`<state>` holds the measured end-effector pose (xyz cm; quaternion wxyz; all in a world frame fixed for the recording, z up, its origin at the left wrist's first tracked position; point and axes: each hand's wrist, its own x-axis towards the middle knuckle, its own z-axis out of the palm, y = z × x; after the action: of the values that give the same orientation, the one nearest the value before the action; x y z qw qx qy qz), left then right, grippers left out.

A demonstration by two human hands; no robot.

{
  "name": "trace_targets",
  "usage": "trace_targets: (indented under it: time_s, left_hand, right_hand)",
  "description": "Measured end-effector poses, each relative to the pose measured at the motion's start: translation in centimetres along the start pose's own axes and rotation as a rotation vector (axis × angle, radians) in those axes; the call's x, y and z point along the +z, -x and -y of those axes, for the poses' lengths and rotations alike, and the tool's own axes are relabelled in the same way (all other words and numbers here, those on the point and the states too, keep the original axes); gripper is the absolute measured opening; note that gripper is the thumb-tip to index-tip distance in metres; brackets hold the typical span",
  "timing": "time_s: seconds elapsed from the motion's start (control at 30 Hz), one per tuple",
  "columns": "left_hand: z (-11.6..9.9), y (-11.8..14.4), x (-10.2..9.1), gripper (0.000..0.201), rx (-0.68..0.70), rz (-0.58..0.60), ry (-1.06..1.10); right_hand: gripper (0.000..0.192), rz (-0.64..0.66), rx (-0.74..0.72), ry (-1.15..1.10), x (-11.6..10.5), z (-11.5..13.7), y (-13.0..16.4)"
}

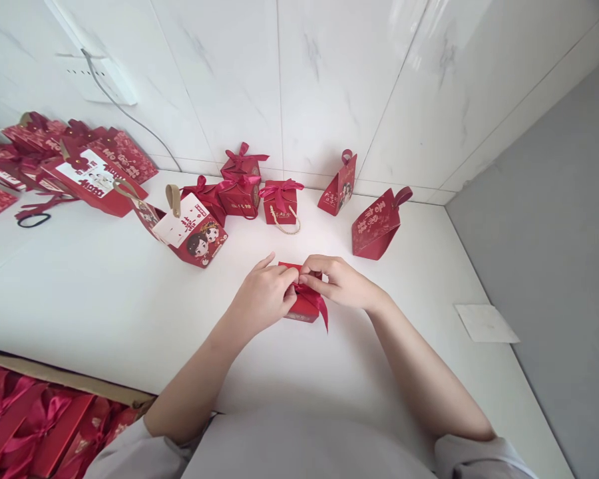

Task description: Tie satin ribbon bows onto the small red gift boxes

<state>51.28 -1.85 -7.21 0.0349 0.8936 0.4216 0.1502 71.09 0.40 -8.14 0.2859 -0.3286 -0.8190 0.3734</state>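
A small red gift box point(305, 306) lies on the white tabletop point(130, 299) in front of me. A dark pink ribbon point(319, 305) runs across its top, one end hanging off the near right corner. My left hand point(264, 296) pinches the ribbon at the box's left side. My right hand point(337, 281) pinches the ribbon from the right, fingertips meeting those of the left hand over the box.
Several finished red boxes with bows point(242, 189) stand near the wall, beside two red handled pouches point(377, 226). A printed box with cartoon figures point(194, 233) lies to the left, a stack of flat red boxes point(80, 163) farther left. A carton of red boxes point(34, 426) sits bottom left. White paper point(485, 323) lies right.
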Motion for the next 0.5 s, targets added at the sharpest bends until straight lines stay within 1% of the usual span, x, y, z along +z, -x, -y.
trace_targets:
  time_s: [0.1, 0.27, 0.37, 0.5]
  left_hand:
    - [0.43, 0.17, 0.07, 0.012, 0.002, 0.008, 0.069]
    - [0.73, 0.65, 0.23, 0.015, -0.039, -0.026, 0.193]
    - [0.66, 0.78, 0.43, 0.014, -0.043, -0.04, 0.19]
    - [0.43, 0.65, 0.72, 0.013, -0.041, -0.051, 0.118]
  right_hand:
    - [0.009, 0.006, -0.019, 0.02, -0.02, 0.07, 0.11]
    - [0.011, 0.038, -0.041, 0.073, -0.14, 0.06, 0.22]
    - [0.008, 0.05, -0.034, 0.087, -0.07, 0.07, 0.2]
    - [0.01, 0.039, -0.037, 0.111, 0.16, 0.15, 0.17]
